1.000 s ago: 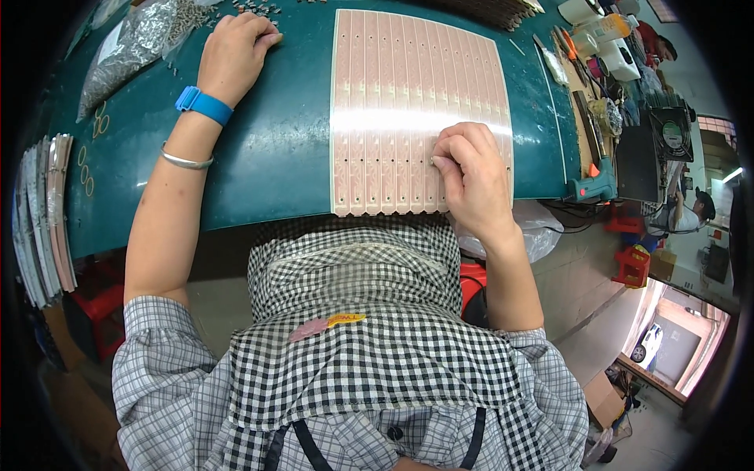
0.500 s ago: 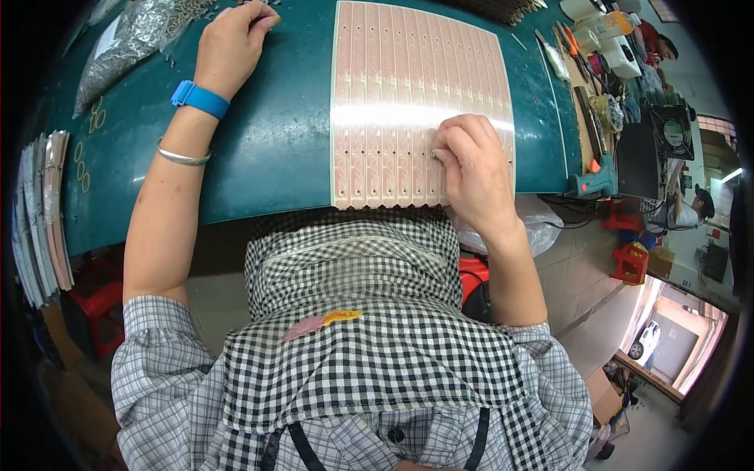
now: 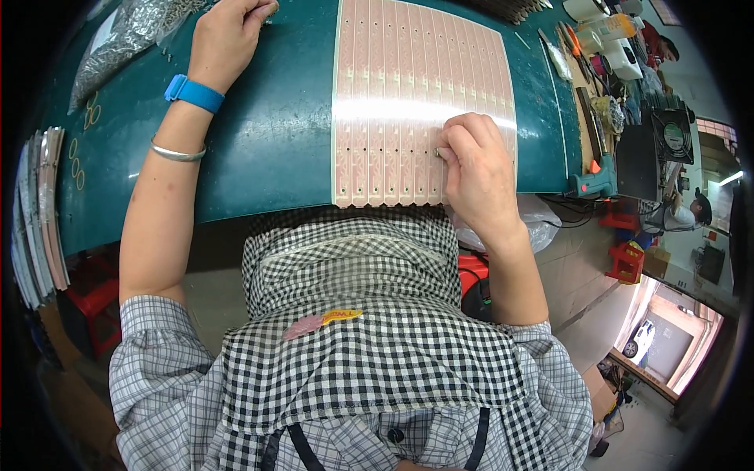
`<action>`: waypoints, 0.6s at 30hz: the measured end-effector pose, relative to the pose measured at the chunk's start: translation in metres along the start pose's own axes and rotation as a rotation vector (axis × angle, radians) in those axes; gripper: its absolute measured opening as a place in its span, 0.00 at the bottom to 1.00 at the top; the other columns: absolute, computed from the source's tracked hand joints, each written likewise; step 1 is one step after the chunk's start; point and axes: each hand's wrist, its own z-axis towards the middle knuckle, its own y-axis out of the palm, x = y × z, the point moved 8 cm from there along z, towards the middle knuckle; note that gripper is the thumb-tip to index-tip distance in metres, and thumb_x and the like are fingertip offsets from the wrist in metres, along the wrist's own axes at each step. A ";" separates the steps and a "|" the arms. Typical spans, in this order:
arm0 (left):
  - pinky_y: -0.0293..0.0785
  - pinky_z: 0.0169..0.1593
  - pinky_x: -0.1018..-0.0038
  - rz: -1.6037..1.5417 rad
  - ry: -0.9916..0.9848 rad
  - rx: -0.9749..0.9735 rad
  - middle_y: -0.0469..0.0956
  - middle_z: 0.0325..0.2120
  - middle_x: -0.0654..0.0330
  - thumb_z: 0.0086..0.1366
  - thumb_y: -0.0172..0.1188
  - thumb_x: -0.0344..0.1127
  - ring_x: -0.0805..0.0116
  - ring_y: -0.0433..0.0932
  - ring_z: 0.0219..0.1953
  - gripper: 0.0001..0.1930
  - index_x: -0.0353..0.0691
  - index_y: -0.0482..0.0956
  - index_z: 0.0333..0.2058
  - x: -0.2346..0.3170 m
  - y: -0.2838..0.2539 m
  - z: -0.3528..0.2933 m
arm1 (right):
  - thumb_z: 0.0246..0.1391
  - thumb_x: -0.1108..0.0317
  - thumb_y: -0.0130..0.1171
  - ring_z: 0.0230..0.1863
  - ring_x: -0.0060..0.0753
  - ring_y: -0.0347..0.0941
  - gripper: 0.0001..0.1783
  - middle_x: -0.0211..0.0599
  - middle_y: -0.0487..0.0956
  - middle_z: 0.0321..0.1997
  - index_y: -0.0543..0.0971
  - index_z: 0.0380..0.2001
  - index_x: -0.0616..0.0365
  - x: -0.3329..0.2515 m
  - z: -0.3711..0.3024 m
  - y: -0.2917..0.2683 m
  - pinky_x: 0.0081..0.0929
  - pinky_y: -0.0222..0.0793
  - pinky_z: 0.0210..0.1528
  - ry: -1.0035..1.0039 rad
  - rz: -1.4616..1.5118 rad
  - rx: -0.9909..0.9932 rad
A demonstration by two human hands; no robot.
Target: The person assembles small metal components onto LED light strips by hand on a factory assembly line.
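Observation:
A pale pink panel of long narrow strips [image 3: 393, 71], likely a circuit board sheet, lies on the green table before me. Small dark holes run across it in rows. Over its near right part, my right hand [image 3: 479, 169] pinches a tiny metallic piece [image 3: 439, 152] between thumb and forefinger, at or just above the surface. My left hand [image 3: 224, 43] is farther off to the left, near the picture's top edge, its fingers pinched on a small piece too little to name. Beside it lies a clear plastic bag [image 3: 129, 47] full of small metal parts.
Rubber bands [image 3: 76, 165] lie on the table's left side, by a stack of long strips [image 3: 43, 212]. On the right are a green glue gun [image 3: 597, 180], orange-handled tool [image 3: 572, 39], bottles [image 3: 616, 27] and a black fan [image 3: 674, 129]. Another person [image 3: 687, 213] sits farther right.
My left hand has shifted slightly up and away, still pinched. My right hand stays at nearly the same spot on the panel. The view has turned a little.

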 end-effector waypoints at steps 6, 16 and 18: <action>0.74 0.37 0.65 0.012 -0.023 0.002 0.79 0.26 0.50 0.59 0.61 0.28 0.53 0.80 0.32 0.04 0.33 0.80 0.29 -0.001 0.000 0.000 | 0.41 0.84 0.58 0.40 0.47 0.72 0.08 0.41 0.75 0.36 0.74 0.27 0.64 -0.004 0.002 0.001 0.38 0.69 0.42 -0.025 -0.040 0.012; 0.76 0.35 0.67 -1.279 0.231 0.206 0.80 0.25 0.49 0.57 0.63 0.27 0.54 0.81 0.29 0.04 0.33 0.81 0.28 0.001 -0.011 0.004 | 0.37 0.83 0.57 0.37 0.45 0.73 0.07 0.41 0.75 0.33 0.75 0.24 0.64 -0.009 -0.003 0.000 0.38 0.72 0.39 -0.057 -0.010 0.109; 0.74 0.42 0.76 -0.201 -0.062 -0.113 0.83 0.32 0.62 0.68 0.59 0.32 0.71 0.80 0.37 0.06 0.38 0.83 0.39 0.008 -0.003 -0.002 | 0.39 0.82 0.59 0.37 0.46 0.74 0.07 0.41 0.75 0.33 0.76 0.26 0.64 -0.001 -0.004 -0.007 0.37 0.73 0.39 -0.045 0.021 0.128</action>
